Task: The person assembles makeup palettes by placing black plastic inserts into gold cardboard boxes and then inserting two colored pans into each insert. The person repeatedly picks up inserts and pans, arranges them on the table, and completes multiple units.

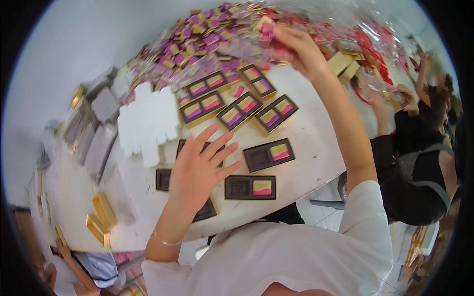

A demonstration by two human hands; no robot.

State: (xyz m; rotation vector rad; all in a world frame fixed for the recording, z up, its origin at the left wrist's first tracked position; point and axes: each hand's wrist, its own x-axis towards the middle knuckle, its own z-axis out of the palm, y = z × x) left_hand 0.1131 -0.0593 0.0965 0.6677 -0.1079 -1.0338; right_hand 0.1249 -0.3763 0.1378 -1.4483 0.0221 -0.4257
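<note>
At the pile, the right hand pinches at least one pink-and-gold piece; the left hand, farther off, has fingers spread, gripping nothing. Five boxes nearest the pile appear filled; farther out, two half-filled boxes remain, plus partly hidden boxes showing empty wells.

Left hand with fingers splayed, right arm outstretched, right hand in a pinch.
</note>
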